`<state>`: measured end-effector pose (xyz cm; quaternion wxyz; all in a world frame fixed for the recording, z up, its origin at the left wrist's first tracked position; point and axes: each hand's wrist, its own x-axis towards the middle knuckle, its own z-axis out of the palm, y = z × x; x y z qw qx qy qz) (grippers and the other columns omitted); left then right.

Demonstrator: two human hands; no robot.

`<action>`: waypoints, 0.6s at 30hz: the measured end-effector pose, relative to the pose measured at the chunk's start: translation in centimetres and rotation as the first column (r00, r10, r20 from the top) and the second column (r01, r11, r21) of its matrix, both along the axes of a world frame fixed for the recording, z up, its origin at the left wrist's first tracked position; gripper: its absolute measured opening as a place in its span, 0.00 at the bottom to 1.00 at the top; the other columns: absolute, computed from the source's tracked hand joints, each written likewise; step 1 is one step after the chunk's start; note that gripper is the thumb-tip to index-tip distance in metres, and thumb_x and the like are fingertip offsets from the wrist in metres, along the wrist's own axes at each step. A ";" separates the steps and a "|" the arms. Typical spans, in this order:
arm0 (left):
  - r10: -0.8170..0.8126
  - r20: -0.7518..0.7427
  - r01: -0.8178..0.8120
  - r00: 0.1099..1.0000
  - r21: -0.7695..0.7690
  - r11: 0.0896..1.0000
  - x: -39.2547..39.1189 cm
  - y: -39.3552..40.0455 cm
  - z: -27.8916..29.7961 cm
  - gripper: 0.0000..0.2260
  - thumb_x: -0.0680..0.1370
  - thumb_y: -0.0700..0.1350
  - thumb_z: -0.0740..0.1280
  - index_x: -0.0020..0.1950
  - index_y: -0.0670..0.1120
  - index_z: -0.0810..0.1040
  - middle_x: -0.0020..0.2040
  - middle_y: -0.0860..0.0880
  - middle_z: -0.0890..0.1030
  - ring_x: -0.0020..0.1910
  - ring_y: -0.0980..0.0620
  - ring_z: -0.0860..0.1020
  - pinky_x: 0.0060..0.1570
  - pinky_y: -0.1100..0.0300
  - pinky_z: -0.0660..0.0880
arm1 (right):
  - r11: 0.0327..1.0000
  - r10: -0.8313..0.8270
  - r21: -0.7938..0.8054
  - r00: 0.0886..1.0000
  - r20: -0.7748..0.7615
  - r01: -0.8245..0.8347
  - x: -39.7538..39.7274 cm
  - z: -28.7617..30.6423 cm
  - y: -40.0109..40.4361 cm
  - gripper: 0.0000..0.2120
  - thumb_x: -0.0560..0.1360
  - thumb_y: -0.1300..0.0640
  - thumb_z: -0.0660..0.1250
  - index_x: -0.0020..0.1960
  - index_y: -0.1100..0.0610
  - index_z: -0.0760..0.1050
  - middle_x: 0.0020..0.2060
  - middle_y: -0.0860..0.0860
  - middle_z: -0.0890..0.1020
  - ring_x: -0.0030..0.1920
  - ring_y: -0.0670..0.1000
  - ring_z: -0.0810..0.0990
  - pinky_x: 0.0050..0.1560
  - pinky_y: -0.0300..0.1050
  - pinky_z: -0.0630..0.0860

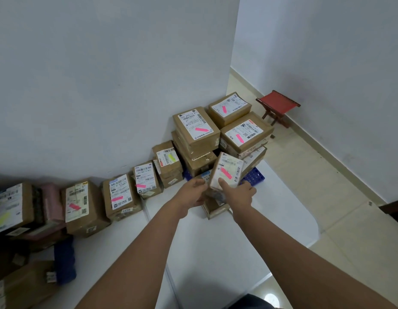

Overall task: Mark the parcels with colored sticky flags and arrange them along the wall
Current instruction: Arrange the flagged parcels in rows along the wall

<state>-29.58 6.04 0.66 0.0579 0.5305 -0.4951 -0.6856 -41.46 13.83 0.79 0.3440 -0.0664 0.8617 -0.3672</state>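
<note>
Both my hands hold a small white-labelled parcel with a pink flag, tilted up in front of the stack. My left hand grips its lower left edge and my right hand grips its lower right, thumb on the label. Behind it stands a stack of brown parcels with pink flags on their labels, against the wall's corner. A row of flagged brown parcels runs leftward along the wall; one carries a yellow flag. A small box lies on the white surface under my hands.
The parcels stand on a white table against the white wall. A blue crate peeks from under the stack. A red stool stands on the tiled floor at the far right. More boxes and dark bags crowd the left.
</note>
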 end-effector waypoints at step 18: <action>0.162 -0.050 -0.169 0.986 -0.231 0.958 0.2 -1.0 0.3 0.03 0.80 0.55 0.64 0.49 0.60 0.77 0.57 0.52 0.80 0.59 0.50 0.78 0.62 0.49 0.76 | 0.976 -0.036 -0.218 0.976 -0.216 -0.012 1.9 1.7 0.1 0.21 0.79 0.56 0.66 0.70 0.55 0.66 0.70 0.54 0.64 0.70 0.54 0.68 0.64 0.55 0.75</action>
